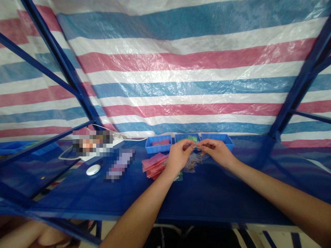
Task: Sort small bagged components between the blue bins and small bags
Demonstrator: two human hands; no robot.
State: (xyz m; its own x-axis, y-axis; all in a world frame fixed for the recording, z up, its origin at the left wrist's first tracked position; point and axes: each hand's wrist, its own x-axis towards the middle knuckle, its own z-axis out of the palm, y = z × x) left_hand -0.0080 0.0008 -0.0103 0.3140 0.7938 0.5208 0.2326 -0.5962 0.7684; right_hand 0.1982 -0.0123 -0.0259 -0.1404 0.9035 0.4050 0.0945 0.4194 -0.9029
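My left hand [179, 155] and my right hand [216, 151] meet over the blue table [207, 193], fingers pinched together on a small clear plastic bag [194, 147] held between them. Just below the hands lies a heap of small clear bags [192, 162]. A stack of red packets [154, 164] lies to the left of my left hand. Behind the hands stand three blue trays: the left tray [158, 144] holds something red, the middle tray [188, 137] something green, and the contents of the right tray [219, 138] are hidden.
A white oval object [93, 169] and a white cable [129, 138] lie at the table's left. Blue metal frame bars [64, 69] rise on both sides. A striped red, white and blue tarp [181, 69] hangs behind. Another person's limb [31, 234] shows at bottom left.
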